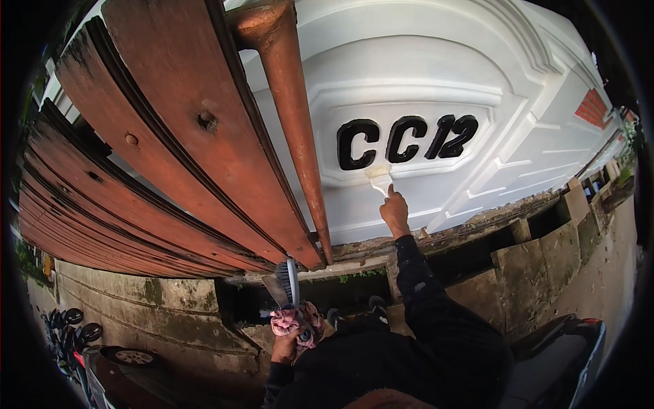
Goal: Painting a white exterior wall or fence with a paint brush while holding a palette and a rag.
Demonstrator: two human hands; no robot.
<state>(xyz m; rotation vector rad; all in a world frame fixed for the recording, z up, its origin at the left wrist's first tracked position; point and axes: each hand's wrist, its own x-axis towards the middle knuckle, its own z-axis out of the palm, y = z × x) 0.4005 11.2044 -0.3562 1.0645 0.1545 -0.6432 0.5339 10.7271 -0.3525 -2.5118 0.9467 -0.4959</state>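
Observation:
My right hand [394, 210] is closed around the handle of a paintbrush [379, 181] with pale bristles. The bristles rest at the lower moulding of a white wall [409, 65], just below black raised characters [345, 146]. Lower down, near my body, my left hand [284, 345] grips a bunched pink rag [285, 322]. A scrub brush [293, 281] with a light back and dark bristles sticks up out of the rag. Beside it stands a flat blade like a scraper's [274, 289], partly hidden. The fingers of my left hand are mostly covered by the cloth.
Reddish-brown gate slats [184, 123] and a rusty-coloured post [293, 116] stand left of the wall. Below runs a drain channel [340, 290] with concrete slabs [538, 273]. My shoes [377, 305] are near it. Parked vehicles [129, 368] and motorbikes [71, 334] stand behind.

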